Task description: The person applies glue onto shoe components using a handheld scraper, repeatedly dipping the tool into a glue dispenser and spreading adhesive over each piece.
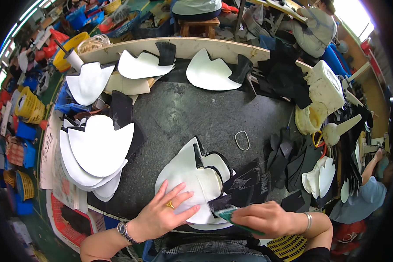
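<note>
My left hand (165, 210) lies with spread fingers on a stack of white cut pieces (179, 174), shaped like shoe-upper parts, with black edging. It wears a gold ring and a wristwatch. My right hand (262, 219) is closed around a flat green tool (240, 222) that looks like a brush. The tool's tip meets a dark strip along the right edge of the stack, near the table's front. Its working end is partly hard to make out. To the right of the stack lie thin black pieces (244, 192).
The dark worktop (161, 109) holds a pile of white pieces (100, 144) at left. More white pieces (216, 72) line the back rim. A rubber band (242, 141), a cream-coloured container (310, 117) and black scraps (297, 166) are at right. Other people work beyond.
</note>
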Tool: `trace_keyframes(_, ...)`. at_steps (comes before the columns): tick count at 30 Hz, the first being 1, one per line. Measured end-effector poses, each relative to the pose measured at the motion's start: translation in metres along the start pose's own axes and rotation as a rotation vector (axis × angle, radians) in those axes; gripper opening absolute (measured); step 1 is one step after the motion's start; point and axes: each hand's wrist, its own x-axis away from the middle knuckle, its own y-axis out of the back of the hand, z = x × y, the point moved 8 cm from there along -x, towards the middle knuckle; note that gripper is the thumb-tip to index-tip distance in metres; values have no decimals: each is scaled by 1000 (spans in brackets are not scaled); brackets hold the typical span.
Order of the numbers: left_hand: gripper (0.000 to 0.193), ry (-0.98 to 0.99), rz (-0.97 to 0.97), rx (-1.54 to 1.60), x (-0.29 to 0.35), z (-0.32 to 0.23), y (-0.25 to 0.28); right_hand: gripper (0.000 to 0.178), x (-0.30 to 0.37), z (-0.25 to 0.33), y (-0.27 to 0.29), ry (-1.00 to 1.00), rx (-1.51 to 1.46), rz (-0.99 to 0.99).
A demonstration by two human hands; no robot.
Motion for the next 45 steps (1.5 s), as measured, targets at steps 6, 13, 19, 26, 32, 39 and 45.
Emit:
trace_keyframes(6, 52, -3, -18, -70, 0, 0, -2, 41, -53, -28, 8, -91, 89, -161)
trace_keyframes(13, 55, -40, 44, -72, -1, -5, -3, 17, -127, -80, 1, -91, 410, -275)
trace_keyframes(19, 51, -63, 178, -97, 3, 4, -4, 35, -103, -31, 54, -47, 110, -295)
trace_keyframes(26, 57, -61, 106, 53, 2, 8, 5, 43, -31, -26, 1, 70, -359, 347)
trace_keyframes(32, 51, -36, 171, 123, -3, 6, 9, 50, -6, -33, 48, 32, -347, 408)
trace_keyframes(39, 55, 1, 184, 83, -5, -2, 9, 39, 3, -72, 30, -127, -350, 495)
trace_keyframes(45, 50, 15, 214, 62, -10, 3, 8, 42, 16, -53, 69, -164, -293, 470)
